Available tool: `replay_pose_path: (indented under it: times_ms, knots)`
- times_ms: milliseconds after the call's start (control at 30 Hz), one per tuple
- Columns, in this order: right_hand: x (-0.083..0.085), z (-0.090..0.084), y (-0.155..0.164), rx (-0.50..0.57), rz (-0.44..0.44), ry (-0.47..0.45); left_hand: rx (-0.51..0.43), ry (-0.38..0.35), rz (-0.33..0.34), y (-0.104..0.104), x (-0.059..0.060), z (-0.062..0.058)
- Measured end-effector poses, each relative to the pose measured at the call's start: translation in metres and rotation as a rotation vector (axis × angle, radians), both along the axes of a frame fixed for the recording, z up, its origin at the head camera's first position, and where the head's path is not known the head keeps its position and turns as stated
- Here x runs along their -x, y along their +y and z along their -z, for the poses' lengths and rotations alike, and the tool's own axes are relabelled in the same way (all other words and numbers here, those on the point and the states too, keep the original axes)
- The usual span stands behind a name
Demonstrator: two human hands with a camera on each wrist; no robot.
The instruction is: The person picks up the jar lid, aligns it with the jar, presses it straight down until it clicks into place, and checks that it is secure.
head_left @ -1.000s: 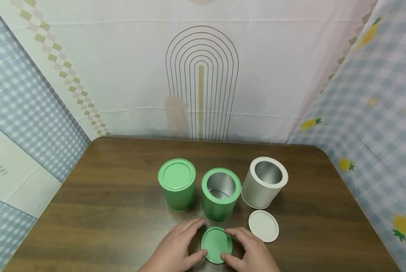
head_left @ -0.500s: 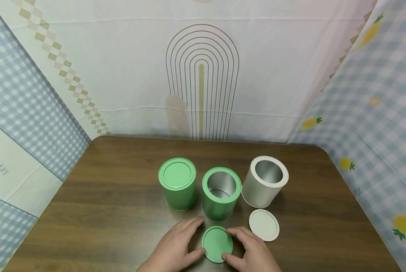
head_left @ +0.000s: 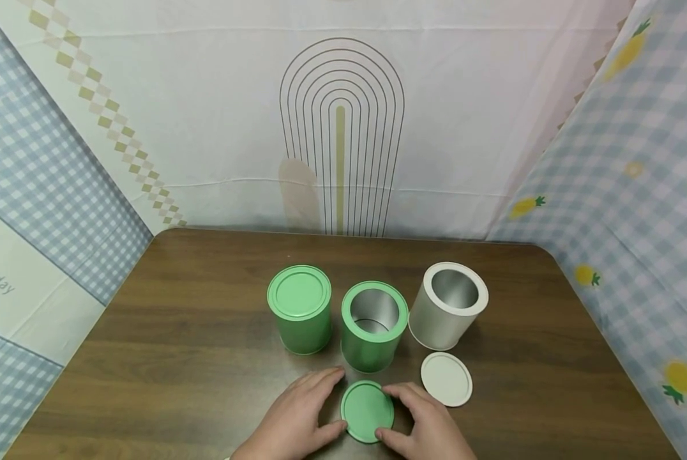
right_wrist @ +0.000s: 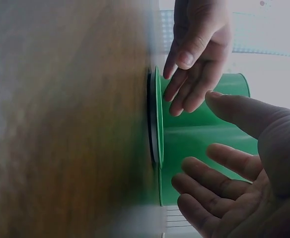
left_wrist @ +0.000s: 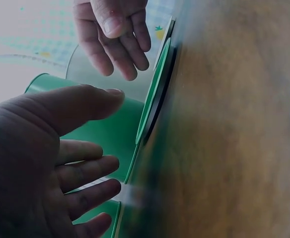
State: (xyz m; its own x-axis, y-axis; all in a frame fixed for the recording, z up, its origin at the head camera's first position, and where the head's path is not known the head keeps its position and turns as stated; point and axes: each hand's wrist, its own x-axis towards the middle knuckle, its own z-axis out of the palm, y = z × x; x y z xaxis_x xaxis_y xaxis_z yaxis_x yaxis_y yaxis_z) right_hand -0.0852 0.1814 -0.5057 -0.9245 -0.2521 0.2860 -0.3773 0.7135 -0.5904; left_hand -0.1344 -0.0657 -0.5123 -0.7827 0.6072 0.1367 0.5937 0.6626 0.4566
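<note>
So you had both hands loose over the table [head_left: 165,364], not grasping anything. Your left hand [head_left: 294,412] had its fingers relaxed and the thumb apart from them, right beside the green lid [head_left: 368,412]. Your right hand [head_left: 426,421] was released too, on the lid's other side, and from above its fingertips overlapped the rim a bit, but the wrist views showed a gap. The lid lay flat on the wood between your hands, just in front of the uncovered green can [head_left: 369,354], whose bare metal inside was showing. The covered green can [head_left: 303,332] stood to the left of that one. The white can [head_left: 438,322] stood just to its right, top uncovered (couldn't tell if they touched), with the white lid [head_left: 446,379] lying flat in front, near your right hand.
</note>
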Motion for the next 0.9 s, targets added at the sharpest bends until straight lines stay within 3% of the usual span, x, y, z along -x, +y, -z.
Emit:
replay_pose_path:
  times_ms: [900]
  knots:
    - [0.0026, 0.0038, -0.0011, -0.018, -0.005, -0.092, 0.036, -0.006, 0.039, 0.001, 0.002, 0.002]
